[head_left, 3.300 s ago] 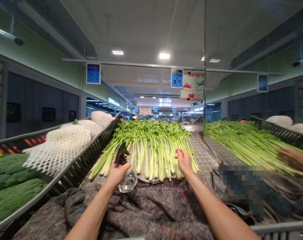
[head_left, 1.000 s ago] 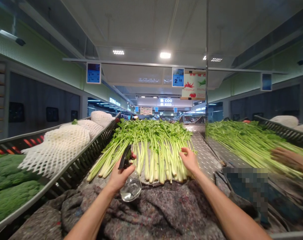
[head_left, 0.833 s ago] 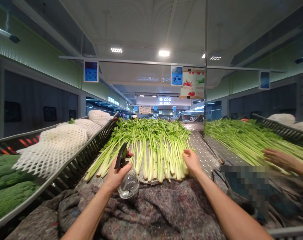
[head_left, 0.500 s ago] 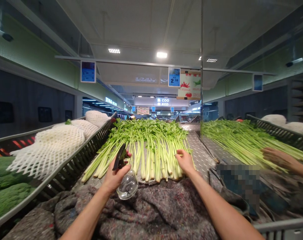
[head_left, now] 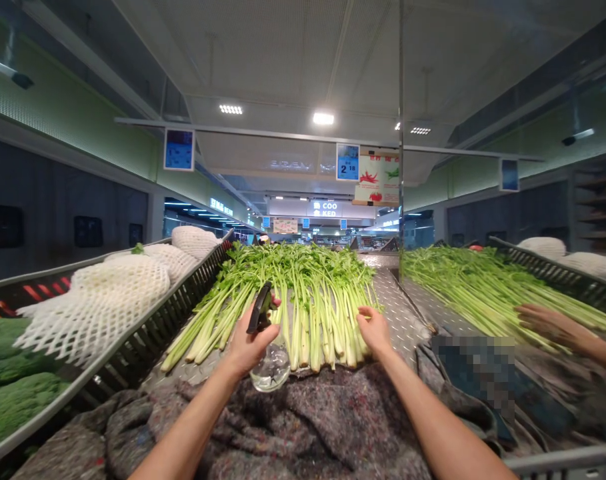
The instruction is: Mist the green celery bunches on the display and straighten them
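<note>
Wrapped around the neck of a clear spray bottle (head_left: pixel 271 369) with a black spray head (head_left: pixel 259 310), my left hand (head_left: pixel 250 340) is over the front of the celery (head_left: pixel 303 313). The celery lies in a wide spread, pale stalk ends toward me and leaves at the far side. At the right side of the spread, my right hand (head_left: pixel 377 333) has its fingers stretched out and slightly bent. It is beside or lightly against the outer stalks; I cannot tell which. No object shows in it.
A rumpled grey felt cloth (head_left: pixel 303 427) lies in front of the celery. To the left stands a black crate (head_left: pixel 137 327) with net-wrapped produce (head_left: pixel 117 287) and broccoli (head_left: pixel 17 400). A mirror wall (head_left: pixel 463 200) on the right reflects the celery and my hand. Price signs (head_left: pixel 347 162) hang above.
My left hand has moved right and slightly up with the spray bottle, further over the celery. My right hand has shifted a little to the right and down.
</note>
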`<action>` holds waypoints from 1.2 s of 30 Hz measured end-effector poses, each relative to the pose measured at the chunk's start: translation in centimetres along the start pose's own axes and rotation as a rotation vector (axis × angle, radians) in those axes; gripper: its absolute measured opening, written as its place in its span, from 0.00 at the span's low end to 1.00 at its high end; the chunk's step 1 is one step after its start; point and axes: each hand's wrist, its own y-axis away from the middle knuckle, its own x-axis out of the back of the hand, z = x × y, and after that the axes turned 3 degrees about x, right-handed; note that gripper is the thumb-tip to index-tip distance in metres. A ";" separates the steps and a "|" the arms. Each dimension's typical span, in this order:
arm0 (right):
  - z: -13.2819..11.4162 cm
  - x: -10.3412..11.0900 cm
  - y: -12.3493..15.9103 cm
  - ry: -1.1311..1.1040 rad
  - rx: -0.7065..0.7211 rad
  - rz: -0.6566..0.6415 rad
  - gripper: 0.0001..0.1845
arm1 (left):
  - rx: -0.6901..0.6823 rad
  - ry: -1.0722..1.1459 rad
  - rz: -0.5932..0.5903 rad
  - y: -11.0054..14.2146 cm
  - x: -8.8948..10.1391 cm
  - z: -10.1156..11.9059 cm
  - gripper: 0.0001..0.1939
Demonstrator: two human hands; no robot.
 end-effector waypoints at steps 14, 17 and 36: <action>-0.2 0.3 0.0 0.006 -0.037 -0.006 0.16 | 0.063 -0.029 0.042 0.4 -0.5 -0.5 0.23; -0.1 0.3 0.0 0.008 -0.044 -0.005 0.16 | 0.063 -0.032 0.002 -0.4 -1.3 0.4 0.23; -0.4 0.6 -0.1 -0.032 -0.082 0.039 0.16 | 0.077 0.023 -0.104 0.4 -3.8 -0.5 0.20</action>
